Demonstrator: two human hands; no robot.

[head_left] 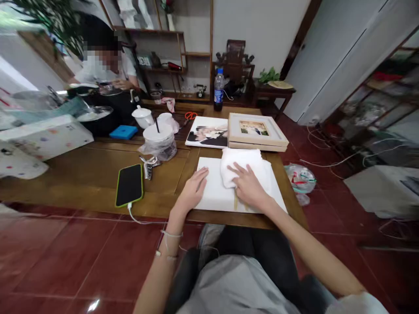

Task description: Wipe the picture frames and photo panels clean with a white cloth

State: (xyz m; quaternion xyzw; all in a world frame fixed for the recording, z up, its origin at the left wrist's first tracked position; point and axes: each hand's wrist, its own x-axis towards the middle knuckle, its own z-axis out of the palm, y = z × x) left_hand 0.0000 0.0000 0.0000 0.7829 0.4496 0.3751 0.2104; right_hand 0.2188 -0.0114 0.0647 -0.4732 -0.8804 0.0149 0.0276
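The white cloth (240, 156) is covering part of the white panel (214, 198), and the right grip (246, 183) is hiding some of the cloth. The top edge is cutting off the plant (62, 26); the bottom edge is cropping the left forearm (160, 270). Writing on the bottle (218, 91) is appearing too small to read. Across the tabletop (81, 172), whatever the co-worker (91, 70) is handling is looking too blurred to tell.

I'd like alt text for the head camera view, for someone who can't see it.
A right hand rests on a white cloth atop a white panel on a brown table; the left hand lies at the panel's left edge. A phone lies to the left, with a framed picture and a bottle farther back.
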